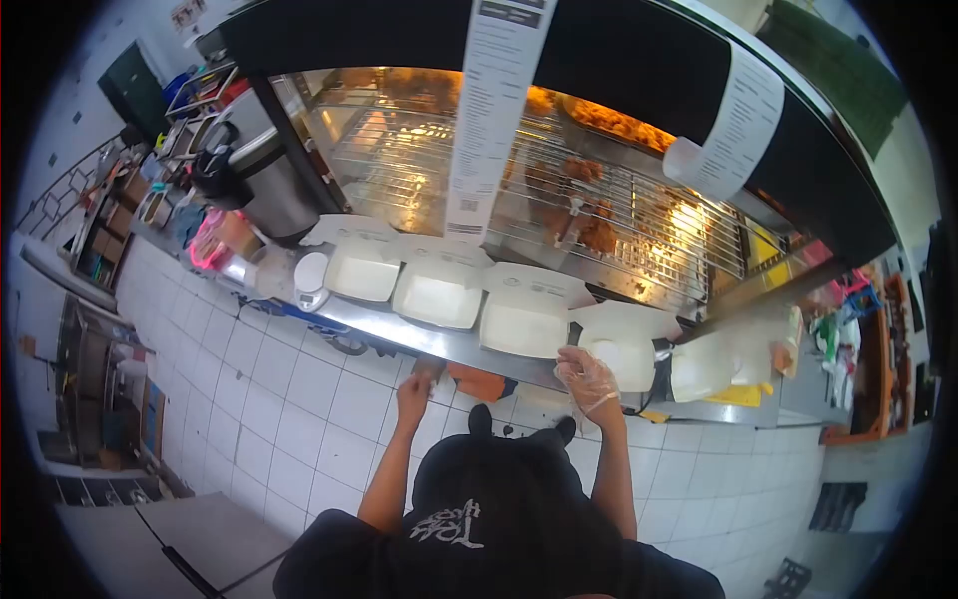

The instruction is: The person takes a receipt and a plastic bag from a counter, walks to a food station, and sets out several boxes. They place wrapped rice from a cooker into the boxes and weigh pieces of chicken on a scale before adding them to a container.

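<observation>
Glove of clear plastic covers the right hand (587,379), which hovers with fingers loosely spread and nothing in them, just beside the open white box (624,351) at the right end of a row. The bare left hand (411,395) is curled at the front edge of the steel counter (429,337), and whether it grips anything cannot be told. Three more open boxes (439,297) sit in line to the left with a small white scale (311,280) past them and a white bag (704,364) to the right; behind them stands a lit warmer (399,150) with fried chicken (589,225) on wire racks, and long paper slips (494,110) hang over its glass.
</observation>
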Demonstrator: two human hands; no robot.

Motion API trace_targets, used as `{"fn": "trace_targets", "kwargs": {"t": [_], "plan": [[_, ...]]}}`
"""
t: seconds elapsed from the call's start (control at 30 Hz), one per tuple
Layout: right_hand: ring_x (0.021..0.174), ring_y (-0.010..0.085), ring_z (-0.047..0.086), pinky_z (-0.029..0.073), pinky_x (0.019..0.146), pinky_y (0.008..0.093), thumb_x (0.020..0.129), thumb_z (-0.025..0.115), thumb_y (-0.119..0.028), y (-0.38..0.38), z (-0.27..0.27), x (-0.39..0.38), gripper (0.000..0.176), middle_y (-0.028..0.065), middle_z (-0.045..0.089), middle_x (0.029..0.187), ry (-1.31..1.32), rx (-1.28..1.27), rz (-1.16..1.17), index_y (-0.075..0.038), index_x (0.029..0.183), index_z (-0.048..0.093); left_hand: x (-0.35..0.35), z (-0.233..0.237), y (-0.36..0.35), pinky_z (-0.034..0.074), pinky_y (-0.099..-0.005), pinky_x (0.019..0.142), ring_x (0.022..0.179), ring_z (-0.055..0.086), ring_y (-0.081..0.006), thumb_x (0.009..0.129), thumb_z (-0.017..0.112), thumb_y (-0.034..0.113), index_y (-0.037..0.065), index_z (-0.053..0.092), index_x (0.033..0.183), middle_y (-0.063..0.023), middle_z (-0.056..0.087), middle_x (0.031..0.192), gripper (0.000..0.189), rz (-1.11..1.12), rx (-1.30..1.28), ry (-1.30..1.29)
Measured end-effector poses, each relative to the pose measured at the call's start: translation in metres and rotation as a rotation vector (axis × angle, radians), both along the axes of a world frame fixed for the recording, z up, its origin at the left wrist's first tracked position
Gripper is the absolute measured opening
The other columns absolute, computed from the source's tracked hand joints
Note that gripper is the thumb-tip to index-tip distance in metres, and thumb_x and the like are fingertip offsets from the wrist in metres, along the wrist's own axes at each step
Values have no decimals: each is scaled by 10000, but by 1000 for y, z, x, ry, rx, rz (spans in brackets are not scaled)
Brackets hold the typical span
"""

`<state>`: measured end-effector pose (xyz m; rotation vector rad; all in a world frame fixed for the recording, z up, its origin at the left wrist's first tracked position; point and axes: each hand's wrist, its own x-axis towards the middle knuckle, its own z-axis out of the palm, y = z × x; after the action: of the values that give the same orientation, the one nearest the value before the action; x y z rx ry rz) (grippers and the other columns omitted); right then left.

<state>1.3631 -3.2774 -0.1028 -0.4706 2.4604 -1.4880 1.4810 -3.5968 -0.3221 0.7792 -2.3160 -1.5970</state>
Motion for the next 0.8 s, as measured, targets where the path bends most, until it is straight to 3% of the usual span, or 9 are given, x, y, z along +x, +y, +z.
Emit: {"fn": "trace_targets", "kwargs": {"t": [0.1, 0.27, 0.57, 0.63, 0.67, 0.7, 0.73, 0.77, 0.8], "plan": [[905, 218, 665, 522, 798, 326, 895, 622, -140, -4, 4, -2, 270, 112, 671, 1009, 15, -11, -36, -47, 1146, 587, -71, 144, 18, 396, -266, 527, 550, 516, -92, 934, 605, 322, 5, 592, 719, -38, 545, 572, 383, -40, 44, 106], [908, 230, 659, 516, 810, 337, 901, 616, -168, -10, 12, -2, 274, 103, 670, 1021, 122, 15, 38, -68, 1154, 585, -124, 278, 46, 388, -203, 567, 589, 499, -32, 913, 652, 160, 6, 639, 779, 11, 582, 644, 204, -188, 224, 513], [868, 302, 632, 499, 761, 384, 901, 579, -198, 4, 14, -8, 213, 157, 644, 951, 326, 74, -107, -81, 1077, 604, -162, 394, 99, 451, -234, 771, 845, 564, -88, 878, 674, 95, 20, 619, 989, -39, 638, 937, 145, -620, 92, 844], [857, 303, 634, 502, 741, 398, 905, 556, -167, 25, 19, -39, 193, 155, 641, 943, 612, 41, -289, -92, 1076, 607, -165, 414, 111, 448, -242, 798, 884, 566, -96, 888, 654, 81, 19, 600, 1024, -54, 633, 981, 159, -668, 98, 907], [851, 308, 635, 501, 725, 418, 908, 538, -152, 34, 57, -45, 191, 153, 639, 954, 373, -68, -399, -79, 1071, 606, -166, 418, 115, 444, -250, 825, 923, 568, -105, 898, 634, 66, 18, 581, 1059, -70, 628, 1025, 176, -692, 84, 1007], [847, 318, 643, 500, 707, 442, 912, 532, -156, 65, 34, -79, 214, 160, 642, 968, 527, 127, -434, -59, 1091, 599, -163, 416, 119, 444, -250, 825, 923, 568, -105, 898, 634, 66, 18, 581, 1059, -70, 628, 1025, 176, -717, 92, 988], [837, 360, 639, 497, 692, 457, 901, 550, -182, 74, 83, -80, 260, 173, 650, 940, 736, 358, -621, -55, 1125, 587, -159, 414, 122, 443, -255, 836, 938, 568, -115, 907, 615, 56, 14, 564, 1078, -79, 620, 1042, 183, -751, 206, 1003], [772, 319, 657, 501, 712, 424, 896, 552, -212, 75, 124, -91, 301, 133, 682, 904, 655, 315, -900, -56, 1152, 578, -153, 409, 126, 442, -260, 848, 953, 568, -125, 916, 595, 47, 10, 547, 1096, -89, 611, 1059, 190, -780, 322, 1009], [822, 348, 647, 495, 730, 442, 894, 554, -237, 82, 147, -105, 319, 154, 663, 984, 999, 224, -970, -96, 1179, 569, -145, 400, 131, 448, -269, 847, 926, 567, -126, 930, 573, 48, 4, 535, 1091, -86, 609, 1025, 171, -787, 358, 953]]}}
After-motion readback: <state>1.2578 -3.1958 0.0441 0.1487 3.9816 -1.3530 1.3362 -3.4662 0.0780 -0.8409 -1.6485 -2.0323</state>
